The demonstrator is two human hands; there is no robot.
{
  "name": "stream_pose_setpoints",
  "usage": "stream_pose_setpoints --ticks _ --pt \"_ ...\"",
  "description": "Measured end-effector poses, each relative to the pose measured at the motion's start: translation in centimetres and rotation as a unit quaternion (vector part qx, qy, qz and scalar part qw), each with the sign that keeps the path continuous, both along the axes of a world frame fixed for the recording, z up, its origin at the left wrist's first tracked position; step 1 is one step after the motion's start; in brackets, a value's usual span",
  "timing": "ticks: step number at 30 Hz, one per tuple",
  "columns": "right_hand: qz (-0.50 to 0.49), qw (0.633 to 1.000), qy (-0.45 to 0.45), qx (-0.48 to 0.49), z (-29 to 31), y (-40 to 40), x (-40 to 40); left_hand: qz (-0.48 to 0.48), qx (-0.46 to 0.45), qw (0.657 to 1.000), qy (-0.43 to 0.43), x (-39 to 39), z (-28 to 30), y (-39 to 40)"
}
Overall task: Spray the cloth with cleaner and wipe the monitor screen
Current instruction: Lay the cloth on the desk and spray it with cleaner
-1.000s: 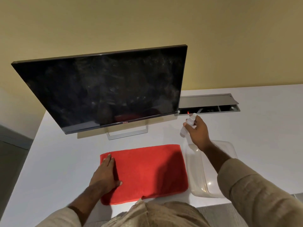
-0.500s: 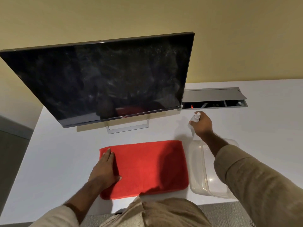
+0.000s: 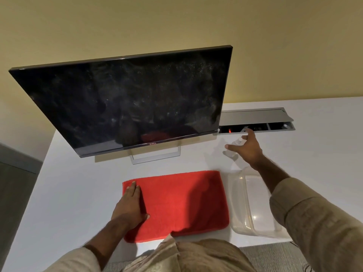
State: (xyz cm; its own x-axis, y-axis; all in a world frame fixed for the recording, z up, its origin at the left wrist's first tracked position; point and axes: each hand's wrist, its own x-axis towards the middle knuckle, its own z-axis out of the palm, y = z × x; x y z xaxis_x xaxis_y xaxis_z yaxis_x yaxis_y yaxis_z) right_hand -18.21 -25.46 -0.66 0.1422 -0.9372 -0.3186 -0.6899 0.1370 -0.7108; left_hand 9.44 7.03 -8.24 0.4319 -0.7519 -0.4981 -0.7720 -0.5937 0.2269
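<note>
desk: a white flat-topped desk (image 3: pixel 82 185) stood against a yellow wall (image 3: pixel 176 22).
monitor: a black flat-panel monitor (image 3: pixel 125 103) on a clear rectangular stand (image 3: pixel 155 155) stood at the back of the desk, its dark screen marked with dust and smears.
cable box: a grey metal cable box (image 3: pixel 255 119) was set into the desk just right of the monitor, its lid raised.
cloth: a red folded terry cloth (image 3: pixel 182 201) lay flat near the front edge of the desk, in front of the monitor.
container: a clear plastic rectangular container (image 3: pixel 249 213) sat just right of the cloth.
left hand (image 3: pixel 128 209): lay flat on the cloth's left part, fingers straight and together, pressing it down.
right hand (image 3: pixel 246 149): reached out beyond the container, fingers spread and loose, gripping nothing.
bottle: a small clear plastic spray bottle (image 3: pixel 236 143) stood on the desk right at the right palm; contact could not be told.
</note>
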Motion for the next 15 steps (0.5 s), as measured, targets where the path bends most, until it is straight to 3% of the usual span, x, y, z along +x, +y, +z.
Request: stream_pose_setpoints --ticks 4,9,15 --pt "-0.048 0.994 -0.006 -0.101 2.9 0.6 -0.2 -0.002 -0.003 1.000 0.004 0.0 -0.1 0.1" --pt "-0.120 0.955 -0.135 -0.234 6.0 3.6 0.0 -0.002 -0.005 1.000 0.009 0.0 -0.4 0.3" --pt "-0.120 0.937 -0.231 -0.234 5.5 10.2 1.8 -0.028 -0.005 0.999 0.014 0.5 -0.2 0.7"
